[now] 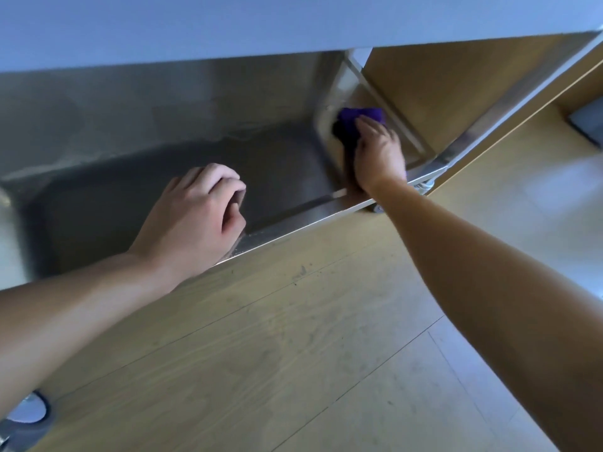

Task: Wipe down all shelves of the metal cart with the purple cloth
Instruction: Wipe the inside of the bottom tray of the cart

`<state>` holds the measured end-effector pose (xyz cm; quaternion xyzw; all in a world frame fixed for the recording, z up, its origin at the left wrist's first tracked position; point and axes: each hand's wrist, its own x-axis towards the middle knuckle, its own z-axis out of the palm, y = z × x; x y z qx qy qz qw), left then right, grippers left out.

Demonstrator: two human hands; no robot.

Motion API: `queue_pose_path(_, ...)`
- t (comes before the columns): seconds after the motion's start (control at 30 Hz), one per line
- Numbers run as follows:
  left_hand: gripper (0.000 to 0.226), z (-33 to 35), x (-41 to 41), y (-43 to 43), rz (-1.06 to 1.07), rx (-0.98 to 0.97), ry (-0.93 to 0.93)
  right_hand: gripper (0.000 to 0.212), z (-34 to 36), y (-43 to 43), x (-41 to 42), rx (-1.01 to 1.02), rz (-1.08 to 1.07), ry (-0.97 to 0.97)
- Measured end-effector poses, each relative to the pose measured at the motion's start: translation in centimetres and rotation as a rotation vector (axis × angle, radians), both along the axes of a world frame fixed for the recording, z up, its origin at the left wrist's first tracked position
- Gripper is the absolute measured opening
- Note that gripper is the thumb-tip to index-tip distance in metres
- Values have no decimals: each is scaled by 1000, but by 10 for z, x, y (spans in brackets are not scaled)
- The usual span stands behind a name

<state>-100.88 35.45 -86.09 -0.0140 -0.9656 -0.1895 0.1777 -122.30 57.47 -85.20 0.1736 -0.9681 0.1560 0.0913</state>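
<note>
The metal cart's low shelf [137, 194] fills the left and middle of the head view, dull steel with a raised front rim. My right hand [378, 154] presses the purple cloth [355, 117] against the shelf's right end, fingers spread over the cloth. My left hand [199, 216] rests on the shelf's front rim with its fingers loosely curled and nothing in them. An upper shelf of the cart [228, 24] overhangs the top of the view and hides the back of the lower one.
Wooden floor [293, 353] spreads below and to the right. A cart caster [378, 208] shows under the right corner, another wheel [29, 415] at bottom left. A wooden panel [456, 79] stands just right of the cart. A dark object [587, 125] lies at the far right.
</note>
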Motion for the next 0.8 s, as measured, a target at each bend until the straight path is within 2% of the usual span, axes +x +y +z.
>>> queue_pose_path(0.1,20,0,0,1,-5,-10,3,48,4,29,-16,14,-139,-39)
queue_pose_path(0.23,17,1,-2,4,1,-12,-9,50,5,10,-18,-42,-260,-56)
queue_pose_path(0.3,21,1,-1,4,4,-9,-10,49,1,-20,-10,-42,-183,-46)
queue_pose_path(0.43,24,2,-1,3,-4,4,-6,50,-9,-94,29,-91,219,-3)
queue_pose_path(0.5,23,2,-2,3,-2,14,-2,50,-11,-118,46,-94,316,17)
queue_pose_path(0.6,23,0,-2,2,5,14,-4,50,-13,-119,49,-32,354,26)
queue_pose_path(0.67,21,2,-2,2,0,15,-7,49,-12,-104,42,-60,368,39)
queue_pose_path(0.8,14,3,-2,5,5,15,-28,47,-12,-57,21,-118,201,76)
